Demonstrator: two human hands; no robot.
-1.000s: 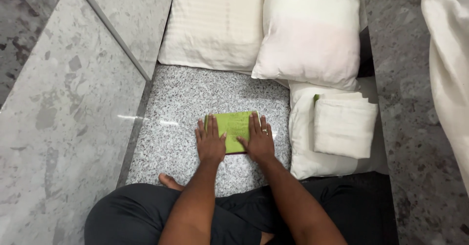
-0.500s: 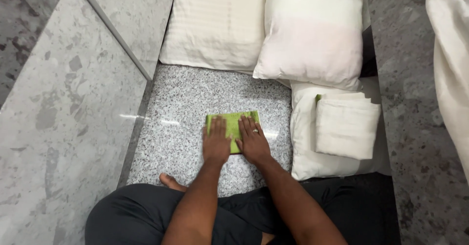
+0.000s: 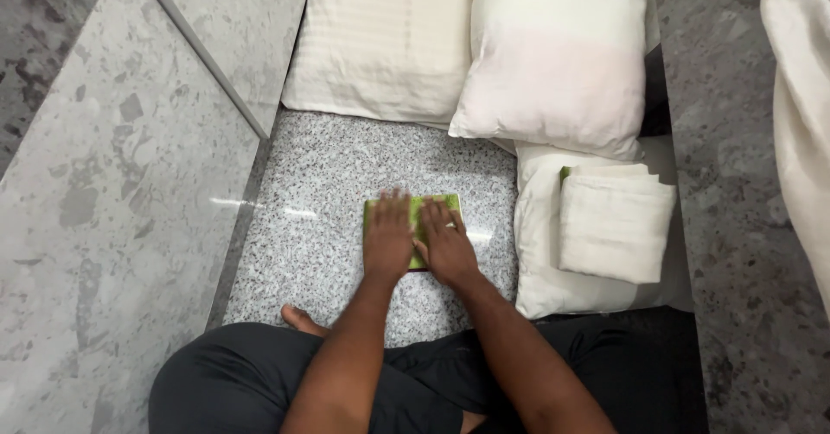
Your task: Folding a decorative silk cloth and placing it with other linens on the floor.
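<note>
Far left: grey polished stone panel (image 3: pixel 112 183), sloping, with a metal strip along its upper edge. Next to it, speckled granite floor (image 3: pixel 320 218), glossy, catching a streak of light. At the bottom, dark trousers (image 3: pixel 233 382) and a bare foot (image 3: pixel 298 320) tucked beneath the knee.

Middle of the floor: folded green cloth (image 3: pixel 432 205), flat on the granite, mostly covered by both hands. Left hand (image 3: pixel 387 239) laid palm down on the cloth's left half, fingers (image 3: pixel 393 205) straight and close together, reaching to the far edge, slightly blurred. Right hand (image 3: pixel 447 245) flat beside it on the right half, touching the left at the thumb side, fingers narrow and extended, nothing gripped; a ring (image 3: pixel 447 224) on one finger.

Behind, against the wall: striped cream pillow (image 3: pixel 380 41), and overlapping its right edge, plain white pillow (image 3: pixel 553 58). Right of the hands: a third white pillow (image 3: pixel 540 252) lying flat, a folded white towel (image 3: pixel 614 226) stacked on it, a sliver of green showing at the towel's upper left corner. Far right: dark speckled stone (image 3: pixel 735 183), hanging cream fabric (image 3: pixel 800 97).
</note>
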